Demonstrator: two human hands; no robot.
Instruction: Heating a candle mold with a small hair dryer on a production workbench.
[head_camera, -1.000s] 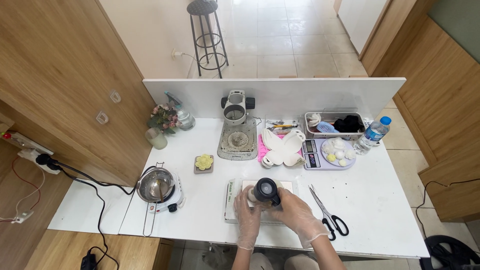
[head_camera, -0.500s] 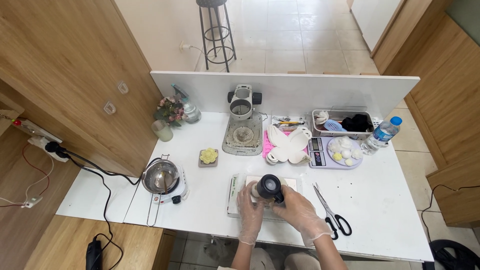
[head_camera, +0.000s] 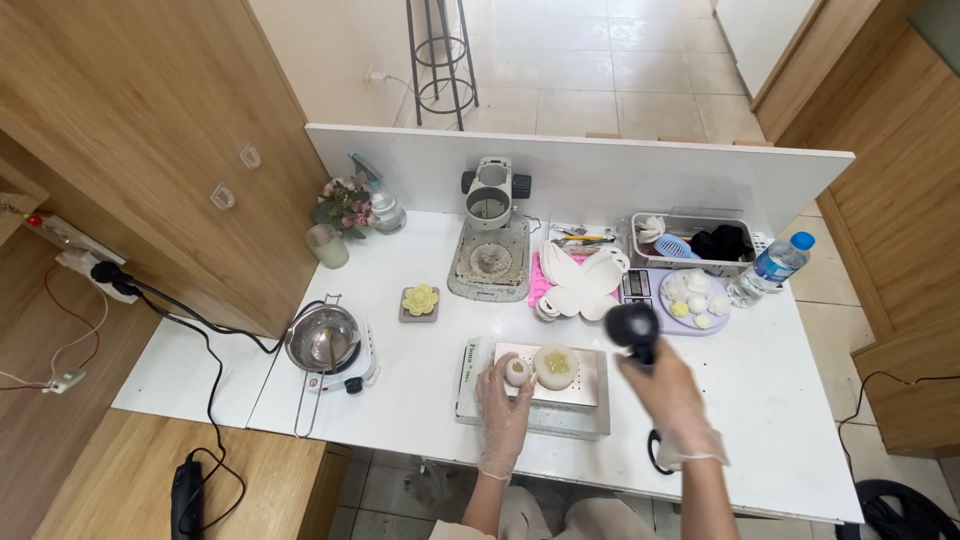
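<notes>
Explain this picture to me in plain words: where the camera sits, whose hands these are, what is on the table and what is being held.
The camera is worn on a person's head and looks straight down at a white table. No machine is at work here; the two gloved hands at the bottom belong to that person.

The left hand holds a small pale round piece over a flat metal-topped scale, beside a larger pale flower-shaped piece resting on it. The right hand grips a black handheld tool, lifted to the right of the scale.

Also on the table: a metal pot on a small hotplate, a microscope, white moulds, a tray of odds and ends, a water bottle and a small bunch of flowers.
</notes>
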